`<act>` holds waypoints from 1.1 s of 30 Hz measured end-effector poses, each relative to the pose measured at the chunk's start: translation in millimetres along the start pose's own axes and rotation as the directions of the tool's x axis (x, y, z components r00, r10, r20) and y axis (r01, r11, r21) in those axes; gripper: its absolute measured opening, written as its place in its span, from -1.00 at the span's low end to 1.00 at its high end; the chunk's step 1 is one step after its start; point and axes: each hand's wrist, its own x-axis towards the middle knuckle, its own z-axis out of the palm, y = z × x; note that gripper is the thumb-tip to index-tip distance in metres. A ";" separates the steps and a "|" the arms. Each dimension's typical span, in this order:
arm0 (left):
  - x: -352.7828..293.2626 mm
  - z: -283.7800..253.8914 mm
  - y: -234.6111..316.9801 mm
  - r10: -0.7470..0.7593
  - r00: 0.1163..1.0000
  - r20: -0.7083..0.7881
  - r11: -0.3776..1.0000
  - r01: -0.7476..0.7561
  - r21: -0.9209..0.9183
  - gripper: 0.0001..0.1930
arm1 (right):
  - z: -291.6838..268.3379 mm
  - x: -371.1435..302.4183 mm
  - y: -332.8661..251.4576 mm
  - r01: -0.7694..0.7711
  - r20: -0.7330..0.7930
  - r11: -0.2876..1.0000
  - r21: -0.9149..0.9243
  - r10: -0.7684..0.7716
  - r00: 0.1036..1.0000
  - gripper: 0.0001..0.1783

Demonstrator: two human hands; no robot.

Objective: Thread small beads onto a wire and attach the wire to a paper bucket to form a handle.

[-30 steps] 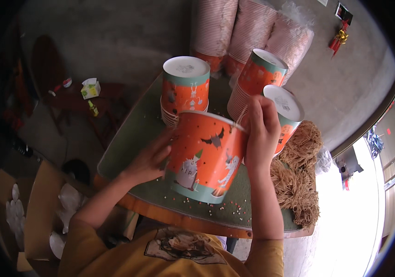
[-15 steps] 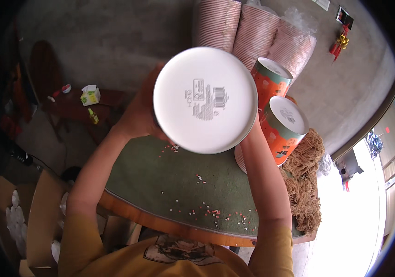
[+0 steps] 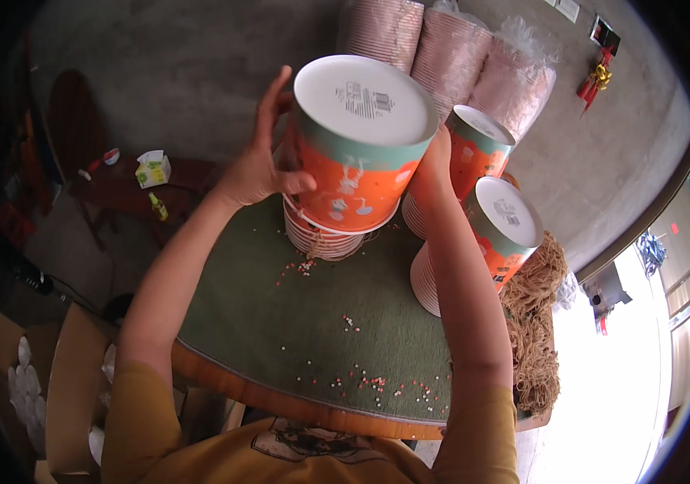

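Observation:
An orange and teal paper bucket (image 3: 353,153) with a white base is upside down between my hands. My left hand (image 3: 258,161) presses its left side, fingers spread. My right hand (image 3: 433,165) holds its right side, mostly hidden behind it. The bucket sits on top of a stack of nested buckets (image 3: 322,238) that stands on the round green-topped table (image 3: 321,323).
Two more upside-down bucket stacks (image 3: 494,234) stand at the right. A heap of tan cord (image 3: 534,323) lies at the table's right edge. Wrapped pink cup stacks (image 3: 450,56) lean at the back. Small coloured bits litter the tabletop. Cardboard boxes (image 3: 62,379) sit at lower left.
I lifted the bucket, turned it base-up toward the camera, then lowered it away from me onto the nested stack at the table's back.

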 end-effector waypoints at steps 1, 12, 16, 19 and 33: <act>2.3 3.2 -2.7 0.037 0.999 0.029 0.999 -0.036 -0.033 0.47 | 2.6 0.8 1.9 -0.066 -0.042 0.997 0.037 0.068 0.997 -0.72; 8.9 -21.6 -4.4 0.018 0.998 -0.066 0.987 -0.029 -0.160 0.36 | -18.0 -2.9 -6.8 -0.215 0.339 0.942 -0.257 0.297 0.893 -0.53; 10.0 -23.3 -4.6 0.024 0.997 -0.074 0.988 -0.035 -0.150 0.36 | -14.6 -6.3 -12.0 -0.301 0.275 0.868 -0.396 0.425 0.862 -0.50; 12.6 -26.5 -7.2 0.041 0.996 -0.074 0.995 -0.048 -0.092 0.37 | -7.2 -15.5 -17.2 -0.315 0.195 0.847 -0.429 0.427 0.883 -0.52; 31.6 -3.9 -39.0 0.042 0.993 -0.112 0.999 -0.044 -0.017 0.39 | -19.9 -15.8 -4.2 -0.075 0.269 0.872 -0.484 0.230 0.935 -0.32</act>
